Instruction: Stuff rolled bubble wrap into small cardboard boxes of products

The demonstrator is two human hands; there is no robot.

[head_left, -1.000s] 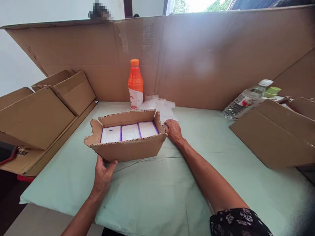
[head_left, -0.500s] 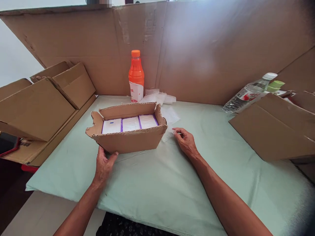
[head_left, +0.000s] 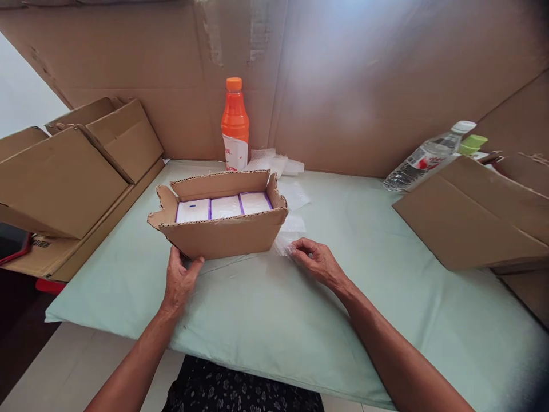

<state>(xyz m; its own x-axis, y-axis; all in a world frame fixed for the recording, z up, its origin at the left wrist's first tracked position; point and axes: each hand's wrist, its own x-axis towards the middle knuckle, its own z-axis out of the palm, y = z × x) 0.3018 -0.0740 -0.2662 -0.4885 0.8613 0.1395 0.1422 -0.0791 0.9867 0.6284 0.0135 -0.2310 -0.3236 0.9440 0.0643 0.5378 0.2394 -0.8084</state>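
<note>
An open cardboard box (head_left: 223,239) with torn upper edges sits on the green cloth, holding three white packs with purple edges (head_left: 225,206) side by side. At its lower left corner, my left hand (head_left: 179,281) grips the box, thumb along the front and some fingers hidden at the side. To the right of the box, my right hand (head_left: 319,262) pinches the edge of a sheet of clear bubble wrap (head_left: 283,245) between thumb and fingers. More bubble wrap (head_left: 295,194) lies behind the box's right end.
Behind the box stands an orange drink bottle (head_left: 235,127). At the right, a clear water bottle (head_left: 422,160) leans against a cardboard box (head_left: 476,214). Folded cardboard boxes (head_left: 64,183) line the left edge. A tall cardboard sheet (head_left: 343,97) closes off the back.
My right hand has moved toward me and slightly left, pulling the pinched bubble wrap to the box's near right corner. My left hand stays at the box. The view has tilted slightly down.
</note>
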